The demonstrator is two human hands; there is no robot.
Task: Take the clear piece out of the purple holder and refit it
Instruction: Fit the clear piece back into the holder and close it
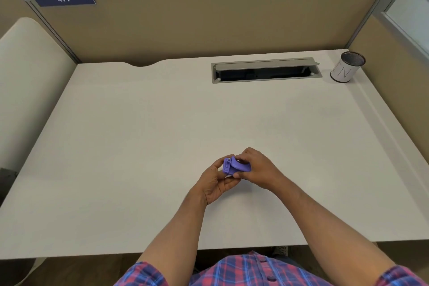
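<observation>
The purple holder (232,166) is held just above the white desk (139,146), near its front middle. My left hand (214,183) cradles it from below and from the left, fingers curled under it. My right hand (256,168) closes over its right end, thumb and fingertips pinching the curved top part. A small pale spot shows at the holder's top left corner; the clear piece itself is too small or too hidden under my fingers to make out.
A grey cable slot (265,69) with its lid raised is set into the desk's far side. A white mesh-topped cup (347,66) stands at the far right corner. Tan partition walls (209,23) enclose the back and right; a cream chair back (30,81) sits left.
</observation>
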